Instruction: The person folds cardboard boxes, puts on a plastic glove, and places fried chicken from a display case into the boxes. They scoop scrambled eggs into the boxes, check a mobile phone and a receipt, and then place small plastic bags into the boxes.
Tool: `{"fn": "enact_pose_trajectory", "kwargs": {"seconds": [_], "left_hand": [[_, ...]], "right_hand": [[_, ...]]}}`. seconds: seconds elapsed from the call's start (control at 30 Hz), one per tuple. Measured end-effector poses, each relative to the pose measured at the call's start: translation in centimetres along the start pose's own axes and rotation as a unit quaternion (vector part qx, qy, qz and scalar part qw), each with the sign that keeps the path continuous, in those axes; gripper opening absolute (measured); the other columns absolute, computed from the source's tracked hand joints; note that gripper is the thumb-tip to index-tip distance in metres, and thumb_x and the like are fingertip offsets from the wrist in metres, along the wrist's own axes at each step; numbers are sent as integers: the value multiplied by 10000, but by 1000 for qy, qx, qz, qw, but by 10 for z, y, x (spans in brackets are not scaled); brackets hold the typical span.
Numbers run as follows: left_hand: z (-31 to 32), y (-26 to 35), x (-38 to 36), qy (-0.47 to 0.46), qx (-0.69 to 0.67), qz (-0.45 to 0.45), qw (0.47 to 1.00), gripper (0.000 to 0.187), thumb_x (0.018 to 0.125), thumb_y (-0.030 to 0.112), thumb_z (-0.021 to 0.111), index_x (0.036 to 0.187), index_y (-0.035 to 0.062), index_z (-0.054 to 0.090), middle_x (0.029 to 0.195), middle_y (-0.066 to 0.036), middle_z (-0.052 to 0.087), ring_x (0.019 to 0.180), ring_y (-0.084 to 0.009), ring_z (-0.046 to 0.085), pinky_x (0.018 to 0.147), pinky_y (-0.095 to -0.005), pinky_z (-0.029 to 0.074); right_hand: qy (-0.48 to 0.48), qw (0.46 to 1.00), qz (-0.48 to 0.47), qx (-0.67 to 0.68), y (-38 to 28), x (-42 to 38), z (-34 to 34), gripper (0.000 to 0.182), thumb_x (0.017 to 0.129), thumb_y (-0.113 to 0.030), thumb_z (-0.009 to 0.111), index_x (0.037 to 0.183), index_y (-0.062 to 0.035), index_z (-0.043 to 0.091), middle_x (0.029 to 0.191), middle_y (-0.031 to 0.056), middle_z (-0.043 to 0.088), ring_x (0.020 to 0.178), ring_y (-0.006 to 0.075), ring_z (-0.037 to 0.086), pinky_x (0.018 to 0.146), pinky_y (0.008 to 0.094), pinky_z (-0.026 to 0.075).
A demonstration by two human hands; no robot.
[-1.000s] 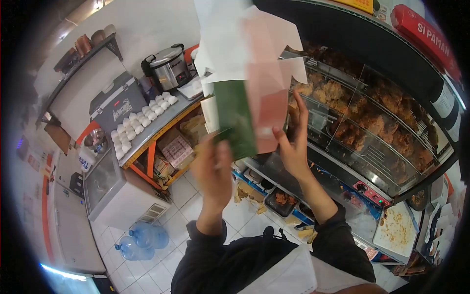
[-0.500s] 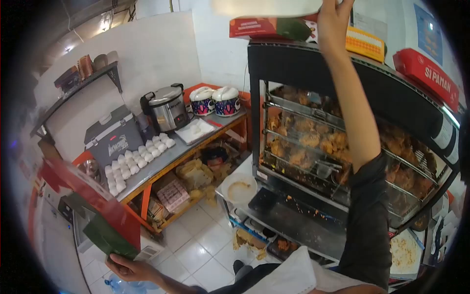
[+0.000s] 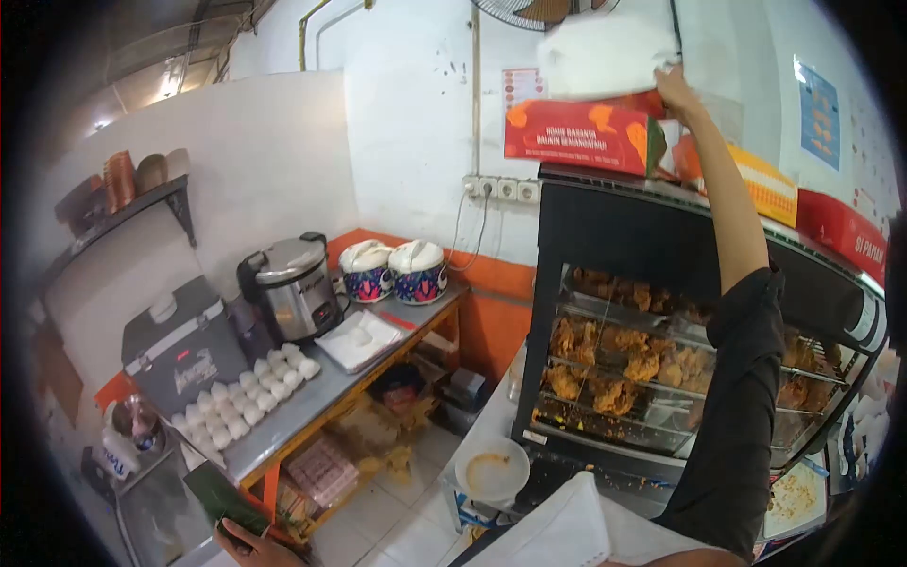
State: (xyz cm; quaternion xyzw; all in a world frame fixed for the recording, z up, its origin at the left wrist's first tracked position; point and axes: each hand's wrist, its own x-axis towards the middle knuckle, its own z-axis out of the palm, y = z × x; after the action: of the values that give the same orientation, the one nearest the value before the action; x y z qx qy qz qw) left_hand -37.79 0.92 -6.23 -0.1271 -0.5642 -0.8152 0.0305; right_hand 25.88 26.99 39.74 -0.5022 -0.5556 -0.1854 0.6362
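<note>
My left hand (image 3: 250, 546), low at the left and partly cut off by the frame's edge, is closed on a carton box (image 3: 225, 499) whose dark green side shows. My right hand (image 3: 675, 90) is raised above the heated display cabinet (image 3: 605, 222), its fingers closed at the right edge of a white, flat, sheet-like thing (image 3: 605, 57) that is blurred. Just below it, a red printed carton box (image 3: 576, 137) lies on top of the cabinet. Pieces of fried chicken (image 3: 642, 359) fill the racks behind the cabinet's glass.
Left of the cabinet, a steel table (image 3: 283, 416) bears rows of white wrapped bundles (image 3: 241, 402), a large rice cooker (image 3: 293, 288), two patterned pots (image 3: 416, 274) and a grey cooler box (image 3: 184, 345). A white bowl (image 3: 491, 470) stands before the cabinet. More boxes (image 3: 841, 231) lie along its top.
My view has tilted up, bringing the fan and wall sockets into sight. The carton in my left hand has dropped lower in view. My right hand stays raised with the white thing over the cabinet top.
</note>
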Motion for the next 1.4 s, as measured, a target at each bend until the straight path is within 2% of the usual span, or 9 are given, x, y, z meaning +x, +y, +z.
{"fn": "enact_pose_trajectory", "kwargs": {"seconds": [0.07, 0.2, 0.47, 0.77, 0.87, 0.97, 1.03, 1.13, 1.4], "left_hand": [[5, -59, 39, -23, 359, 358, 862, 465, 860, 297, 527, 1220, 18, 438, 1278, -161, 369, 1098, -261, 450, 816, -311, 500], [76, -11, 21, -58, 2, 26, 998, 446, 881, 271, 496, 1225, -4, 423, 1238, -156, 397, 1059, -215, 471, 590, -215, 543], [109, -36, 13, -112, 68, 25, 991, 447, 884, 273, 505, 1174, -63, 449, 1164, -178, 471, 1020, -221, 492, 780, -284, 462], [142, -36, -8, -167, -20, -69, 983, 356, 897, 226, 494, 1119, -50, 468, 966, -89, 536, 798, -138, 514, 708, -255, 430], [158, -31, -29, -295, 25, 35, 955, 223, 871, 177, 535, 985, -11, 497, 934, -49, 533, 816, -124, 511, 694, -223, 420], [175, -2, -68, -314, -101, 111, 938, 149, 885, 138, 492, 955, 6, 505, 846, -28, 513, 741, -72, 487, 654, -207, 415], [175, 4, -94, -339, -181, 56, 921, 140, 886, 145, 486, 932, 18, 521, 840, -24, 520, 716, -65, 485, 634, -197, 408], [157, 23, -146, -385, -163, 111, 901, 135, 867, 140, 500, 898, 14, 534, 759, -60, 527, 693, -103, 507, 607, -211, 403], [45, 80, -273, -468, -122, 83, 871, 172, 869, 151, 473, 818, -4, 527, 621, -101, 503, 512, -173, 472, 489, -266, 357]], "right_hand": [[-266, 949, 169, -32, -43, -31, -11, 661, 808, -298, 493, 1280, 16, 155, 1200, 215, 418, 1052, 315, 480, 758, 481, 440], [-465, 807, 282, -231, -32, 2, -5, 727, 784, -263, 548, 1321, -14, 126, 1239, 201, 406, 1072, 322, 463, 723, 539, 434], [-671, 715, 107, -164, -72, -17, 19, 505, 795, -282, 604, 1159, 38, 465, 1107, 110, 558, 957, 134, 545, 813, 246, 453], [-512, 824, 187, -155, -112, -53, 16, 515, 896, -393, 405, 1261, -30, 406, 1269, 72, 439, 1126, 131, 434, 975, 274, 339], [-445, 821, -118, -336, -107, -38, 5, 435, 895, -363, 407, 1119, -6, 515, 1120, 135, 524, 1056, 223, 475, 943, 323, 333], [34, 792, -484, -371, -173, -136, 15, 271, 876, -223, 452, 1083, -63, 524, 1049, 136, 546, 977, 229, 518, 839, 366, 411], [-58, 978, -201, 10, -199, -249, 43, 285, 864, -224, 486, 1102, -69, 515, 1044, 155, 541, 989, 253, 513, 837, 391, 407], [-451, 873, -180, 36, -170, -371, 56, 458, 853, -215, 503, 1237, -4, 368, 1215, 153, 419, 1118, 259, 416, 951, 357, 305], [-326, 852, 130, 390, -134, -539, -22, 581, 910, -313, 337, 1331, 60, 190, 1378, 196, 229, 1285, 275, 205, 1041, 324, 142]]}}
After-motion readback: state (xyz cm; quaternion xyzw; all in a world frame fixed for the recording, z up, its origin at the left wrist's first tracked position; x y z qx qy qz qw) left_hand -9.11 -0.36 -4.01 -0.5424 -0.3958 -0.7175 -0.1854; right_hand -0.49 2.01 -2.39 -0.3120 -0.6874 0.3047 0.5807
